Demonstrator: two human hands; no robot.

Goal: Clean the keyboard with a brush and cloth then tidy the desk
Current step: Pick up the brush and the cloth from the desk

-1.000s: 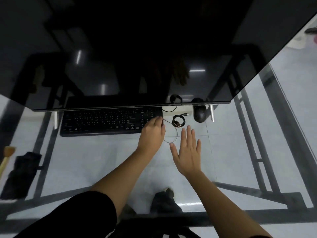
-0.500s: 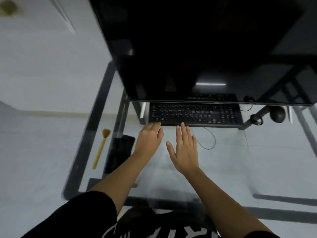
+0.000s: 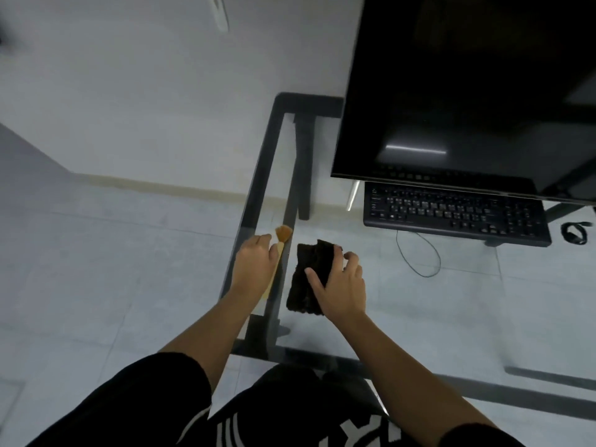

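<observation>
A black keyboard (image 3: 451, 212) lies on the glass desk (image 3: 403, 301) under the lower edge of a large dark monitor (image 3: 467, 91). At the desk's left edge lies a wooden brush (image 3: 280, 245) with orange bristles pointing away from me. My left hand (image 3: 254, 266) rests over its handle, fingers curled on it. Just right of it sits a folded black cloth (image 3: 306, 275). My right hand (image 3: 342, 285) lies on the cloth, thumb and fingers gripping its right side.
A thin cable (image 3: 419, 256) loops on the glass in front of the keyboard. A small coiled cable (image 3: 575, 232) lies at the far right. The desk's dark frame (image 3: 258, 195) runs along the left edge, with the tiled floor beyond.
My view swung left. Both hands left the keyboard's front and moved to the desk's left edge; the left now lies on the brush and the right grips the cloth.
</observation>
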